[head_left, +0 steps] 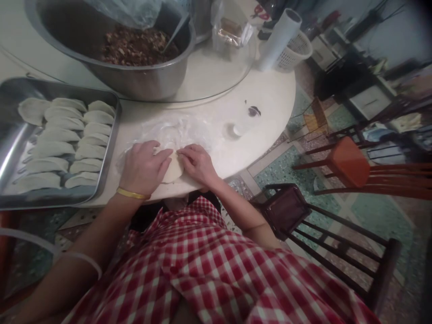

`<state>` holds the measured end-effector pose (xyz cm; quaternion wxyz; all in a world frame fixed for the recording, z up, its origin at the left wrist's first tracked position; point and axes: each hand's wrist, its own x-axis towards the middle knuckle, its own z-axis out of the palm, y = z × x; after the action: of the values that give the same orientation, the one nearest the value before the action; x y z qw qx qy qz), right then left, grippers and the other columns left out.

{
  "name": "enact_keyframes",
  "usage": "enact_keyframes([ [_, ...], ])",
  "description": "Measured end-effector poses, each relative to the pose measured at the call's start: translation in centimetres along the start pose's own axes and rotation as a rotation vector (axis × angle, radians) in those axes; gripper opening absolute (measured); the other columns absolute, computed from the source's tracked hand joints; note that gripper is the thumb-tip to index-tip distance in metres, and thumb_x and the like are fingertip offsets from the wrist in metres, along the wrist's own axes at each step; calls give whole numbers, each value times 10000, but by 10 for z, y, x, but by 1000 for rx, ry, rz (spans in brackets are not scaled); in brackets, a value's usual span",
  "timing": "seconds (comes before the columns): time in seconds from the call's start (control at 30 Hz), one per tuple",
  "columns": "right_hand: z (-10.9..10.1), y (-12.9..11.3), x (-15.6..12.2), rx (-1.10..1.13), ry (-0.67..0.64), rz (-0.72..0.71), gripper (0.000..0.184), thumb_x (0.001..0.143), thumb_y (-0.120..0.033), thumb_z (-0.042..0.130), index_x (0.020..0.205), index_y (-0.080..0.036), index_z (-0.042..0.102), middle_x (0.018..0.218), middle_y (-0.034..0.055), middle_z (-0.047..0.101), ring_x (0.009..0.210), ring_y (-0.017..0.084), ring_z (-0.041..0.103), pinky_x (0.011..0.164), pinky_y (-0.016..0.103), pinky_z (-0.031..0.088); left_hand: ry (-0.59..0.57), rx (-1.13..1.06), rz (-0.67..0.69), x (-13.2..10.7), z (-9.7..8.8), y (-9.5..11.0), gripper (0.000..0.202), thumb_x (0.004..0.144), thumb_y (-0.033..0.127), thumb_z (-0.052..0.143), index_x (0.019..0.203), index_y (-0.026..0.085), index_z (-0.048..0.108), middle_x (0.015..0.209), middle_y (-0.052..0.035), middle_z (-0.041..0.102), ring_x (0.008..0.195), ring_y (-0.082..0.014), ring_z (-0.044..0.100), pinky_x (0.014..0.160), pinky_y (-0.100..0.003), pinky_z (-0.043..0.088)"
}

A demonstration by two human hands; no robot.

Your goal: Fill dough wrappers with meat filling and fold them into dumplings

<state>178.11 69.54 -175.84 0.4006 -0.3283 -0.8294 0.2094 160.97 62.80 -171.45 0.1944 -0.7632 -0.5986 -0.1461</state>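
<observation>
A pale, flat dough wrapper [174,171] lies near the table's front edge, partly covered by my fingers. From its left side, my left hand [143,164] bends over it, thumb and fingers closed at its edge. On the other side my right hand [197,164] pinches the dough between thumb and fingertips. Whether any filling is inside is hidden. Beneath the dough spreads a crumpled clear plastic sheet [199,130]. Left of my hands, a metal tray [116,119] holds several folded dumplings [56,135] in rows.
Behind the tray, a big metal bowl [148,83] holds dark chopped filling [131,47] and a spoon-like utensil [177,29]. A plastic wrap roll [280,38] and white basket [297,51] stand at the back right. Chairs [286,209] stand right of the table [266,139].
</observation>
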Motion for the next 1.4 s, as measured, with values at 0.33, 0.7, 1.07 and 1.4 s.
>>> enact_keyframes([
  [0.33,-2,1,-4,48,14,-40,237,965,-212,533,1094,-178,728,1084,73,709,1063,202,629,1006,372,492,133,-94,55,-7,2,-5,274,979,339,474,921,194,699,1117,-159,684,1021,-328,626,873,-493,465],
  [0.7,-1,1,-3,53,-30,-84,203,952,-265,591,1066,-183,738,1059,72,704,1015,206,613,976,398,498,236,-72,89,-12,6,-8,260,988,316,474,1006,192,702,1100,-151,685,1007,-294,634,853,-445,469],
  [1.07,-2,-1,-2,64,-11,-48,196,944,-206,584,1041,-172,751,1019,63,726,998,190,632,956,357,498,88,87,20,-21,2,-1,348,1016,371,434,1108,264,752,1250,-137,683,1018,-312,628,829,-471,445],
  [1.4,-3,-1,-1,80,-38,-27,208,953,-220,570,1048,-186,753,1046,65,724,1012,195,620,965,358,495,56,63,11,-19,1,-2,329,1000,367,445,1083,267,747,1272,-137,665,1023,-315,614,846,-484,446],
])
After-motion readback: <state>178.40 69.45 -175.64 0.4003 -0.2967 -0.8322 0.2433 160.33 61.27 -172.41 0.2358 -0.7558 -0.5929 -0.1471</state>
